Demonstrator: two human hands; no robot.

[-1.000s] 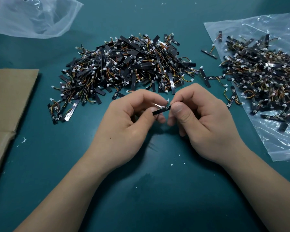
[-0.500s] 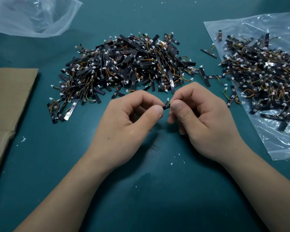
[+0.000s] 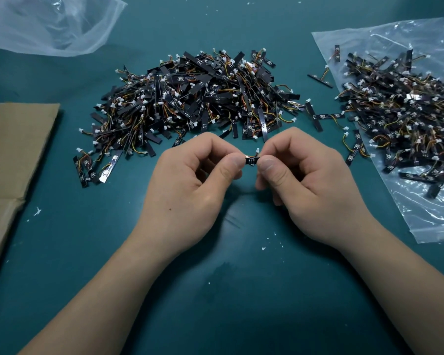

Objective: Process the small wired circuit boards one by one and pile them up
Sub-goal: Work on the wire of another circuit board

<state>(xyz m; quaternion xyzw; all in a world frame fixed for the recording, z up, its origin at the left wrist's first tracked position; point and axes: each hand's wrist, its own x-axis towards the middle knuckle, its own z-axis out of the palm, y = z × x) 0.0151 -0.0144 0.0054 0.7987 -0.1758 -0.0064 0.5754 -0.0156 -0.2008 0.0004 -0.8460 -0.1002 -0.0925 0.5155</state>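
We find both hands just in front of the big pile (image 3: pixel 198 98) of wired boards. The left hand (image 3: pixel 190 180) and the right hand (image 3: pixel 308 180) each pinch one end of a single small circuit board (image 3: pixel 251 160) between thumb and forefinger, above the table (image 3: pixel 215 303). A second ago more of it showed, with a pale strip at its left end. Now we see only a short black stretch between the thumbs. Right of the pile, more boards lie on a clear bag (image 3: pixel 433 213).

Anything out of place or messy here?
A few stray boards lie on the mat between the central pile and the bag, and white flecks litter it. No damage visible.
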